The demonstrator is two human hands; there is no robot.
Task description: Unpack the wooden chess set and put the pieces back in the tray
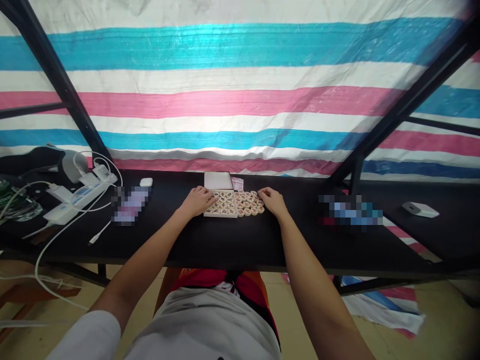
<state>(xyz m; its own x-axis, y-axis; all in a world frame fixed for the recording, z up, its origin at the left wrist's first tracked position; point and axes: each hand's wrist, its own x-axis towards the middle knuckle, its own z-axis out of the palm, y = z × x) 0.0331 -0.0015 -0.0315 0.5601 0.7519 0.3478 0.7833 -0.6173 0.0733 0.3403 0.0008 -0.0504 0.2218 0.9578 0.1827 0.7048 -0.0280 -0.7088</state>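
Observation:
A shallow white box (221, 215) holds rows of round xiangqi pieces with dark characters. Against its right side lies a tight group of xiangqi pieces with red characters (249, 204), on the black tabletop. My left hand (199, 201) rests at the box's left edge, its fingers stretched out over the leftmost pieces and covering some of them. At the right end of the red group, my right hand (273, 201) has its fingers curled and its fingertips on an outer piece, which they partly hide. Behind the box lies its white lid (218, 180).
A printed paper slip (237, 184) lies beside the lid. Leftward are a white earphone case (146, 182), a blurred phone (131, 206), a power strip (80, 202) with cables, and a plastic bottle (18, 202). A blurred item (352, 210) and a white adapter (420, 209) sit right.

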